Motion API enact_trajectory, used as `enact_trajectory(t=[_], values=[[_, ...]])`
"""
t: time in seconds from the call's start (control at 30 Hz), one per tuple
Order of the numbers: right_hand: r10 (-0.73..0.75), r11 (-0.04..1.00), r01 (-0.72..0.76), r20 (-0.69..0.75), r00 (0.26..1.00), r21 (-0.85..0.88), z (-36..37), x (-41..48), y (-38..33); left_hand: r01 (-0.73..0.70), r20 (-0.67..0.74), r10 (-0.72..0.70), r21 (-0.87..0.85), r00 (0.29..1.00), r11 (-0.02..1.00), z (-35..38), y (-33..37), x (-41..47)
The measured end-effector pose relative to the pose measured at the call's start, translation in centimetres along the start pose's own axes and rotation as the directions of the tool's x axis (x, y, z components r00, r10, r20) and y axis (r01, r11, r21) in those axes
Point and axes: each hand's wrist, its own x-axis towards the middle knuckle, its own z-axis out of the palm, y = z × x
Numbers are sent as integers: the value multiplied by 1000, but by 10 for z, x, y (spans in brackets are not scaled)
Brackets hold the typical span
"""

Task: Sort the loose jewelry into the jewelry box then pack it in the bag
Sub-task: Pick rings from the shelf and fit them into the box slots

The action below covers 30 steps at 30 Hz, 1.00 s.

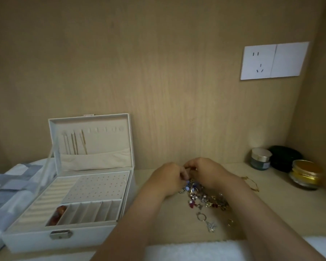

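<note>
we see a dim picture with a warm yellow tint. the brightest thing is the white socket plate (274, 61) on the wall (158, 72). the gold jar lid (307, 168) near the worktop's (286, 202) back right corner shines a little. the picture corners look darker and the lines bend there. the jewelry (205, 198) looks soft and fuzzy.

Hands (205, 172) pinching jewelry (205, 199), open jewelry box (64, 241) beside

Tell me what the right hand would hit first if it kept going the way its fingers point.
Its fingers point left, so the right hand would first meet the left hand; the two look close together at the loose jewelry, though depth is unclear.
</note>
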Motion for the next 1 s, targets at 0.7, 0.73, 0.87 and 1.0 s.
enact_trajectory(t=[0.7,0.73,0.87,1.0], values=[[-35,998,28,119,992,62,-13,-6,2,-60,-157,72,80,985,995,1,-15,-1],[-26,999,21,110,994,49,-13,-6,1,-49,-155,61,77,986,996,1,-16,-2],[9,999,-6,73,997,-33,-11,-6,1,-32,-127,38,49,991,998,0,-17,-1],[25,999,-22,83,996,-36,-13,-7,3,-74,-90,76,22,993,997,-1,-15,-2]])
